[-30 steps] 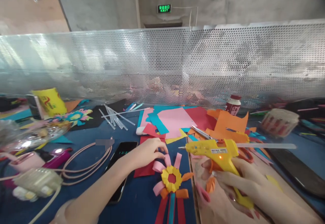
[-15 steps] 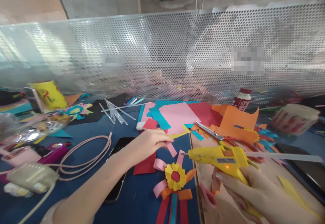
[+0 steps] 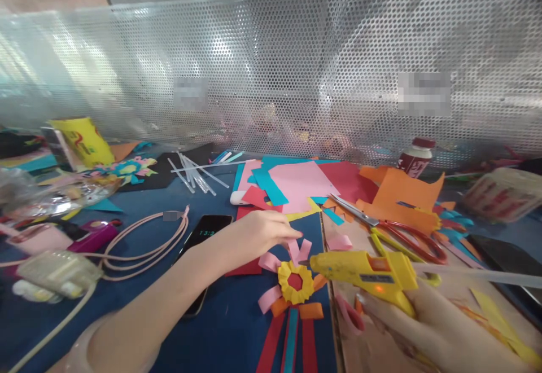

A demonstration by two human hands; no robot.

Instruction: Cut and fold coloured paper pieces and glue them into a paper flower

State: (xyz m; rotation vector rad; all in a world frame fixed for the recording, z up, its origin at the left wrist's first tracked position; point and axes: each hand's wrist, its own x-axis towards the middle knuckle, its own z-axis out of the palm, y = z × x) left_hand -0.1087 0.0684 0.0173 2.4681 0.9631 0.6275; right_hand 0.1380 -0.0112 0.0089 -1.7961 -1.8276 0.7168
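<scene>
My left hand (image 3: 266, 229) pinches a pink paper strip (image 3: 293, 250) at the upper edge of a paper flower. The flower (image 3: 284, 284) has a yellow ruffled ring around a red middle, with pink and orange loops about it. Red strips and a blue strip (image 3: 291, 336) hang below. My right hand (image 3: 432, 319) is wrapped round the handle of a yellow hot glue gun (image 3: 368, 268), its orange light on. The gun's nozzle points left, close to the flower's upper right; a clear glue stick (image 3: 486, 274) juts from its back.
Red-handled scissors (image 3: 412, 240) lie among orange paper scraps (image 3: 406, 198). Behind are pink paper (image 3: 311, 184), loose glue sticks (image 3: 197, 175) and a bottle (image 3: 417, 157). A phone (image 3: 212, 227) and coiled cable (image 3: 144, 220) lie left. A perforated metal screen (image 3: 279, 68) closes the back.
My left hand has brought the pink strip down to the flower's top edge. The glue gun has shifted slightly in my right hand's grip, and the view has tilted down.
</scene>
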